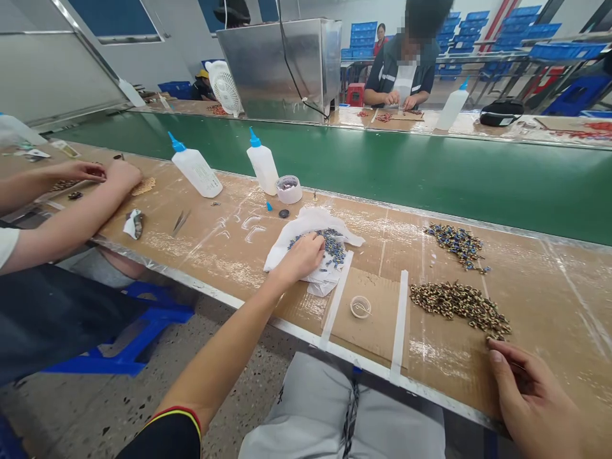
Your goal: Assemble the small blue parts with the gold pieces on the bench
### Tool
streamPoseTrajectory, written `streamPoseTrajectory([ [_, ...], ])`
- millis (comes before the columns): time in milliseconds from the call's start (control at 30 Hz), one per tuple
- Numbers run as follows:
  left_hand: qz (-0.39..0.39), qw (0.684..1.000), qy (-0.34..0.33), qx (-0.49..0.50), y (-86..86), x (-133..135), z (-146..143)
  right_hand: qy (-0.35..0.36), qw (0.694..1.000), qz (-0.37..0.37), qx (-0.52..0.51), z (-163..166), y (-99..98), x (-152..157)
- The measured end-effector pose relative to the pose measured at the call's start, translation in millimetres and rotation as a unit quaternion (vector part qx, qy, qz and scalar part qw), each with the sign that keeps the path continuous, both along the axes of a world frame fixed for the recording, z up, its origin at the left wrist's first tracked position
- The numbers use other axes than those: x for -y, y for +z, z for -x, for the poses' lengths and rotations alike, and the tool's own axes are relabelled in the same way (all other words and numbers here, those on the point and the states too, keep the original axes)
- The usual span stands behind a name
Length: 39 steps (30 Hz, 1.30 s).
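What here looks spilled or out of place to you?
Pale, glossy streaks left of the crumpled white sheet resemble a spill, though I can't tell what they are. Near them, a small blue tip sits loose, which seems odd because both nearby white bottles have blue tips on.

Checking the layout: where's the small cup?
In the head view, the small cup sits below and right of centre on the cardboard pad, between two white strips.

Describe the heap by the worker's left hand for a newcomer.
Find the long green belt, then the brown table before it. There, a crumpled white sheet bears the heap of blue pieces, partly under the left hand. The two heaps to its right have no sheet beneath.
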State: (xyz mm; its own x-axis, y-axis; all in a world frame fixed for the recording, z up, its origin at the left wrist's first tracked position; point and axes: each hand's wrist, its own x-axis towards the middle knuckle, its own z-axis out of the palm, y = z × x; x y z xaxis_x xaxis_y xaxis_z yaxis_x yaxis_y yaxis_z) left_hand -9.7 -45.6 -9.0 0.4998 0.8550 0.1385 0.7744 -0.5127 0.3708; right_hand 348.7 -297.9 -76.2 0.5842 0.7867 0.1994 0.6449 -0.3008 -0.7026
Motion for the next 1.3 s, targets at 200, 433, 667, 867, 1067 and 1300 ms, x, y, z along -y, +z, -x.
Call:
streamPoseTrajectory([
  [200,0.016,0.992,0.028,0.125,11.1,-7.8,14.8,0.001,1.000,-0.004,-0.006,-4.2,-7.5,3.0],
  [433,0.204,0.862,0.100,0.452,2.8,2.9,17.7,-0.012,1.000,-0.004,0.003,-0.4,-2.4,2.4],
  [667,0.273,0.827,0.109,0.480,-0.8,23.0,17.1,-0.015,1.000,0.000,0.022,4.8,6.7,2.3],
  [867,0.321,0.806,0.105,0.487,-7.8,57.7,15.3,-0.015,0.999,-0.002,0.045,5.1,8.9,1.7],
  [1067,0.338,0.825,0.078,0.445,-10.1,90.3,16.0,-0.014,0.998,-0.008,0.063,4.6,4.6,2.1],
  [1300,0.145,0.976,-0.009,0.160,2.1,111.9,16.1,0.039,0.997,0.014,0.068,9.4,36.7,1.5],
])
